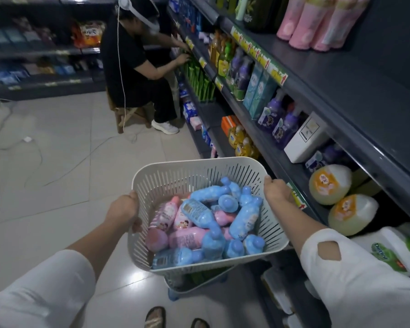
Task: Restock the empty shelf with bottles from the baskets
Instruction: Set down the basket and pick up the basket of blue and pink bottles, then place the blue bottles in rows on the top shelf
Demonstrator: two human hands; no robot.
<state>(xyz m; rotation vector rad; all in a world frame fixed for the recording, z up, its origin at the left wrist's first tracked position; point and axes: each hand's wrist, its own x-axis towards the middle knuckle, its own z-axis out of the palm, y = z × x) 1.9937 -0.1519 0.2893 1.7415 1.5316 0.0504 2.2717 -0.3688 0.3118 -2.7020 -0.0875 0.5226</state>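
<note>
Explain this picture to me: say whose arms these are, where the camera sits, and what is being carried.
No machine here. The one picture comes from a wide-angle camera worn on a person's head, looking forward and down, so both white-sleeved arms are the wearer's own. The left hand and right hand each grip a side rim of a white slotted basket, held above the tiled floor. Inside lie jumbled blue bottles and pink bottles. Stocked shop shelves run along the right. Further down the aisle, another person sits working at them.
</note>
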